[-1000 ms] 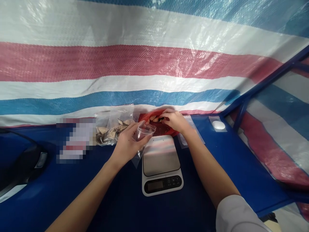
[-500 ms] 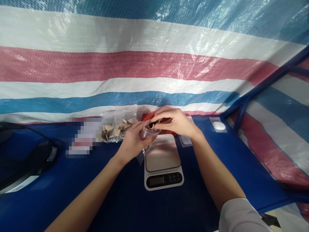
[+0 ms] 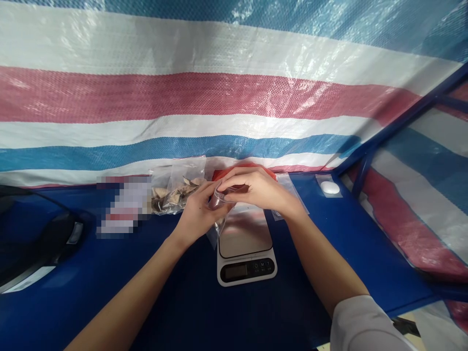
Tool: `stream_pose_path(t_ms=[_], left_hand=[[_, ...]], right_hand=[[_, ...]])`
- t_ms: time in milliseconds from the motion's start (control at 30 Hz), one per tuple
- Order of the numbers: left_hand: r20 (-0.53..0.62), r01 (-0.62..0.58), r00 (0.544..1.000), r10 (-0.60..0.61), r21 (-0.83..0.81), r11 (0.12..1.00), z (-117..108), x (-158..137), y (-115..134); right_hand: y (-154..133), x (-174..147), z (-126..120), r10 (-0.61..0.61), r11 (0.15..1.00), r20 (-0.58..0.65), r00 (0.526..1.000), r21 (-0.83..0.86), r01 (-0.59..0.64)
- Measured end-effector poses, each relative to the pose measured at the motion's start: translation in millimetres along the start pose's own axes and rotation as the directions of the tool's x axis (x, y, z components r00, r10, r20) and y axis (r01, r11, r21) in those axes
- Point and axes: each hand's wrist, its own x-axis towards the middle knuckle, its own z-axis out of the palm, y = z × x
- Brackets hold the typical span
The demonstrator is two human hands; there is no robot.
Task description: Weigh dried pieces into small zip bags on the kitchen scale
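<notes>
My left hand is wrapped around a clear plastic cup, which tilts a little above the scale. Over the cup's mouth curve the fingers of my right hand, closed together with the tips at the rim or just inside. Whatever they hold is hidden. Below both hands lies a white kitchen scale with a dark control panel. A clear zip bag hangs or lies under my left hand. Left of that hand are clear bags of dried brown-and-tan slices.
Behind my hands is a red bag or cloth. A flat clear bag lies right of the scale, and a white rounded object farther right. A black item occupies the left of the blue table. Striped sheeting hangs behind.
My right hand has moved left and down onto the cup's mouth. The curled dried slice it pinched above the cup is out of sight. My left hand still holds the cup.
</notes>
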Motion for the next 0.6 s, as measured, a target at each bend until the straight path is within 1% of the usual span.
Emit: stream_pose_path(t_ms=[100,167,233,300,367,433,500,600], left_hand=[[-0.002,0.021,1.0,-0.021,-0.005,1.0,0,-1,-2],[-0.016,0.043,0.999,-0.043,0.0,0.999,-1,-1,-4],[-0.036,0.068,0.997,-0.068,0.01,0.998,-2,-1,-7],[-0.056,0.097,0.994,-0.096,0.019,0.995,-5,-1,-9],[-0.074,0.126,0.99,-0.124,0.026,0.992,-8,0,-10],[-0.089,0.155,0.984,-0.151,0.035,0.987,-11,1,-11],[-0.088,0.186,0.979,-0.182,0.035,0.982,-13,2,-11],[-0.072,0.227,0.972,-0.226,0.013,0.974,-16,3,-10]], right_hand=[[5,-1,-3,-0.033,0.998,-0.016,0.999,0.047,0.033],[11,-3,-8,-0.033,0.996,-0.046,0.998,0.086,0.037],[18,-6,-15,0.006,0.993,-0.081,0.997,0.122,0.004],[27,-10,-21,0.083,0.989,-0.107,0.991,0.133,-0.068],[36,-13,-26,0.172,0.982,-0.119,0.978,0.098,-0.16],[47,-15,-26,0.232,0.973,-0.105,0.967,0.031,-0.23],[57,-15,-21,0.259,0.963,-0.073,0.963,-0.053,-0.263],[69,-12,-9,0.312,0.936,0.007,0.95,-0.17,-0.307]])
